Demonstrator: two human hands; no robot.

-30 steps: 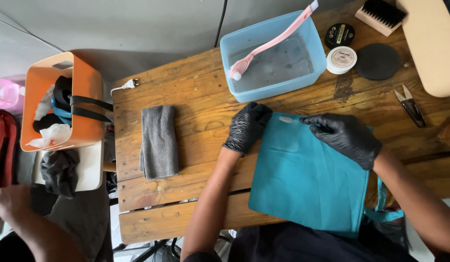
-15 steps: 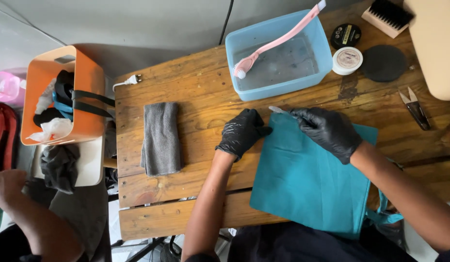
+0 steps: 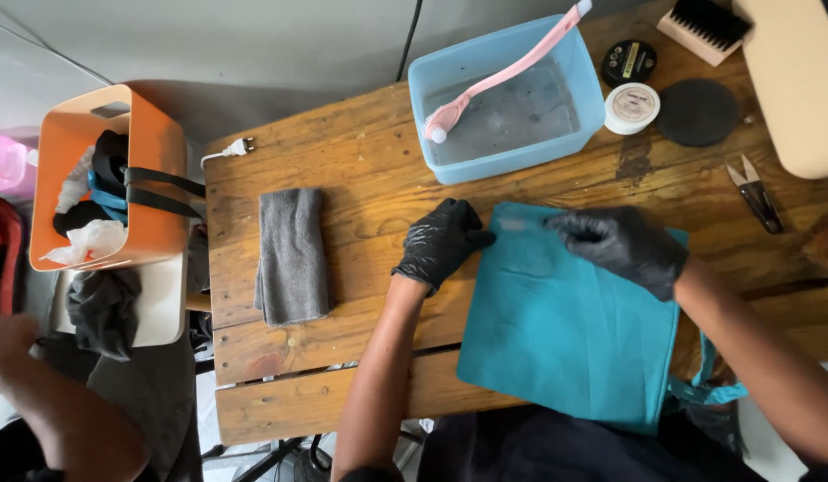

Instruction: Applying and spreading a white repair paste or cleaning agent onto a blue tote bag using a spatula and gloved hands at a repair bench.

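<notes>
A teal fabric bag lies flat on the wooden table, and its handle hangs off the near edge. My left hand, in a black glove, grips the bag's top left corner with curled fingers. My right hand, also gloved, is at the bag's top edge. It pinches a thin pale object, blurred, that points toward my left hand.
A blue tub with a pink brush stands behind the bag. A folded grey cloth lies left. Two tins, a black pad, snips and a wooden brush sit right. An orange basket and another person's arm are far left.
My right hand and the thin pale object have shifted a little along the bag's top edge. My left hand stays at the corner. The other person's arm has moved slightly.
</notes>
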